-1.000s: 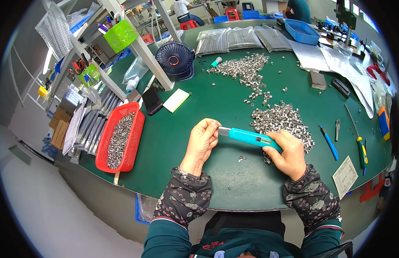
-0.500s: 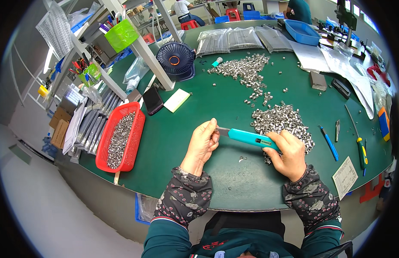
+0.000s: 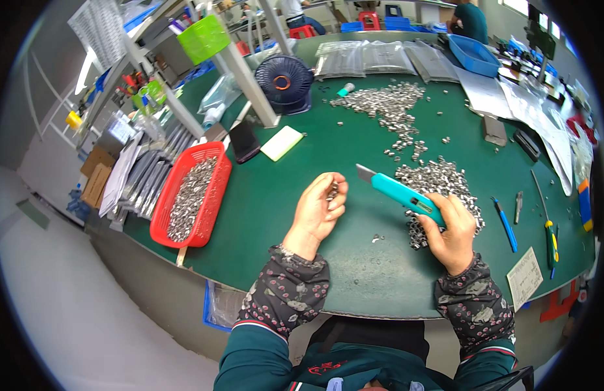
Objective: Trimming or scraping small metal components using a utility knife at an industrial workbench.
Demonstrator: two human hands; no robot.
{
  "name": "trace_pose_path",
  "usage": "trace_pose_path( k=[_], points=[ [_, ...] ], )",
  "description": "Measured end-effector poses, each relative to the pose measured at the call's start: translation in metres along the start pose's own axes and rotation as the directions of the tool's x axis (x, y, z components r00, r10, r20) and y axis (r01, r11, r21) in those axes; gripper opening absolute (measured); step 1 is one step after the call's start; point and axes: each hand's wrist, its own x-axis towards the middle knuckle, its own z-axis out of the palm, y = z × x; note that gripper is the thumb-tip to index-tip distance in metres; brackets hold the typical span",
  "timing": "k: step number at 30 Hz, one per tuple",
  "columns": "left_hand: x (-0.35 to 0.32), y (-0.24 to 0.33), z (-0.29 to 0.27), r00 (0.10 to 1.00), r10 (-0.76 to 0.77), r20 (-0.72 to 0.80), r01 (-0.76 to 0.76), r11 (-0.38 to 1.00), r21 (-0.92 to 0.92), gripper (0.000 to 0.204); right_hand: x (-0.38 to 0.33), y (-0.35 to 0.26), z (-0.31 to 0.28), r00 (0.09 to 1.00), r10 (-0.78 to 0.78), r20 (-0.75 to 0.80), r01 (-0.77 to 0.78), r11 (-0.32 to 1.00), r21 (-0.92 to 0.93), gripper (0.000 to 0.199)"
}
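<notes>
The left hand [image 3: 317,212] is curled over the green-topped counter [image 3: 328,156], its grip closed with thumb and fingertips pinching a small silvery metal piece [image 3: 332,191] held just above the surface. The right hand [image 3: 450,231] has its grip wrapped tight around the rear of a teal plastic utility knife [image 3: 398,193], whose short grey blade sticks out at the far end and points up and to the left, toward the left hand but apart from it. The knife's handle lies over the near edge of a loose pile of small silvery metal parts [image 3: 439,179], and the right hand rests against that pile. A few stray metal bits [image 3: 377,238] lie on the counter between the two hands. Farther back sits a second, longer scatter of the same silvery parts [image 3: 387,104]. At the left stands a red plastic mesh basket [image 3: 209,202] holding more metal parts, near the counter's edge. Behind it are a black phone-like slab [image 3: 244,140], a pale yellow pad [image 3: 282,143] and a small dark blue round fan [image 3: 284,82]. To the right of the right hand lie a blue pen [image 3: 506,225] and a green-and-yellow-handled screwdriver [image 3: 547,218].
</notes>
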Motion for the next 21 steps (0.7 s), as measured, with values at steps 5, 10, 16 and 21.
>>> trace_pose_path(
  k=[5,10,16,21],
  points=[
    [0.004,-0.006,-0.004,0.997,-0.042,0.058,0.047,0.995,-0.09,0.015,-0.002,0.001,-0.004,1.0,0.011,0.015,-0.011,1.0,-0.016,0.029],
    [-0.002,-0.004,-0.003,0.999,0.018,-0.029,-0.015,0.996,0.093,0.033,-0.001,0.003,0.0,1.0,0.001,-0.002,-0.001,1.0,0.001,0.028],
    [-0.002,-0.002,0.005,0.991,-0.121,0.052,0.124,0.991,-0.051,0.029,-0.001,0.003,-0.003,1.0,0.026,-0.002,-0.026,1.0,0.011,0.026],
    [-0.004,-0.003,0.007,0.999,-0.023,0.027,0.019,0.992,0.121,0.022,-0.001,0.006,-0.001,1.0,0.017,0.0,-0.017,1.0,0.008,0.027]
  ],
)
